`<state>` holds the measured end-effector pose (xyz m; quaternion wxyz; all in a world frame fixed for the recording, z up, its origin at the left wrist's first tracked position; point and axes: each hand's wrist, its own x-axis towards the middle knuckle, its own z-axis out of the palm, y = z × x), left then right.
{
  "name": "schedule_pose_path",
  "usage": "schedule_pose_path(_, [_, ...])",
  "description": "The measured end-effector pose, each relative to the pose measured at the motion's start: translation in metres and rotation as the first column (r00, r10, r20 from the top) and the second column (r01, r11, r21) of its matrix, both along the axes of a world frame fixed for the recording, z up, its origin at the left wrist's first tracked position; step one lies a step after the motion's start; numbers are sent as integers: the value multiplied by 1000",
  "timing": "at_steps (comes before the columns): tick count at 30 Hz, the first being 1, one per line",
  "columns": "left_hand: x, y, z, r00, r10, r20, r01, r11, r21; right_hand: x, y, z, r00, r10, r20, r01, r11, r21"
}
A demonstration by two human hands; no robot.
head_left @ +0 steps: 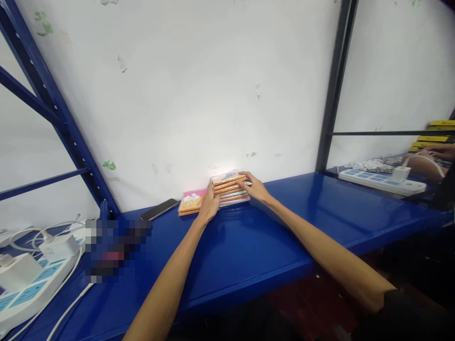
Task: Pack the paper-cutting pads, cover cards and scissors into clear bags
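Note:
Near the wall, a stack of thin flat packs (230, 190) in shiny clear wrap rests on the blue table (249, 237). They have orange edges and a pale printed top; whether they are booklets I cannot tell. My left hand (210, 204) grips the stack's left side, thumb at the front. On the right side my right hand (255, 188) holds it, fingers along the edges. Left of the stack, partly behind my left hand, lie a few more packs (192, 201) with a pink and orange cover bearing a white figure.
A dark phone (159, 209) lies left of the packs. Power strips with chargers and cables stand at the left (39, 279) and far right (382, 181). Blue metal posts (67, 118) frame the table. Another person's hand (439, 154) is at the far right, near yellow boxes (435, 139).

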<state>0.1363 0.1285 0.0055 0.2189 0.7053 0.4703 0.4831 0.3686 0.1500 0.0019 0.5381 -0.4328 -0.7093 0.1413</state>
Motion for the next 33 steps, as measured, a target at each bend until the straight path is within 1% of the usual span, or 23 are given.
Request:
schedule_pose_path(3, [-6,-2,7,976,173,-130,-173,985,12,-3,2,0,999,-49,-13,50,999,14])
schedule_pose_path(6, [-16,-5,12,907,347,-240,-350,936,33,-4,1,-1,989,-139,-40,142,987,70])
schedule_pose_path(8, [-24,-5,11,845,452,-285,-466,885,23,-4,-3,0,982,-183,-43,187,974,126])
schedule_pose_path(10, [-33,-4,9,783,538,-312,-572,820,-20,-6,-8,1,978,-205,-34,208,962,178])
schedule_pose_path(12, [-44,0,6,738,589,-330,-645,759,-87,-7,-12,2,977,-210,-18,209,954,216])
schedule_pose_path(13, [-50,3,6,728,599,-334,-664,738,-123,-9,-14,3,978,-210,-8,206,951,231])
schedule_pose_path(14, [-57,6,6,726,601,-333,-671,725,-157,-10,-16,3,978,-208,1,202,949,242])
schedule_pose_path(16, [-70,11,7,748,587,-310,-657,724,-212,-11,-18,3,978,-209,15,198,945,259])
schedule_pose_path(21, [-92,22,7,826,541,-162,-563,772,-295,-11,-20,2,970,-241,15,227,934,277])
schedule_pose_path(25, [-98,25,5,851,525,-22,-500,798,-336,-8,-20,3,956,-292,-20,284,909,304])
schedule_pose_path(29, [-103,24,6,845,525,104,-458,809,-368,-7,-23,7,941,-331,-68,334,880,339])
schedule_pose_path(31, [-105,24,9,822,543,171,-450,804,-389,-7,-24,8,935,-344,-89,352,865,357])
schedule_pose_path(33, [-105,25,13,783,568,254,-443,795,-415,-7,-25,9,929,-354,-108,368,850,378])
